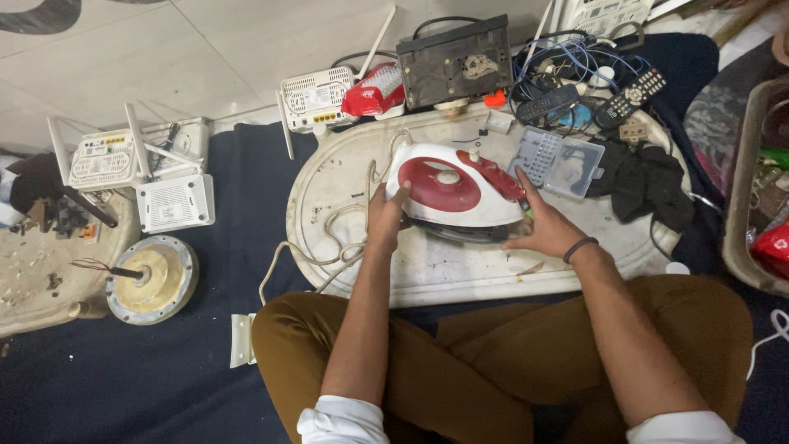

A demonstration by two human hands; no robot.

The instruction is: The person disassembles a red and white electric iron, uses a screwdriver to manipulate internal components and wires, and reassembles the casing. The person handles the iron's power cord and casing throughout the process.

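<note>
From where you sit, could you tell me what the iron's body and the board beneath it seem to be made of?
The iron held between the left hand and right hand looks like glossy moulded plastic, white and red, judging by its smooth sheen; its underside seems metal. The oval board looks like worn, stained white stone or hard laminate; I cannot tell which.
</note>
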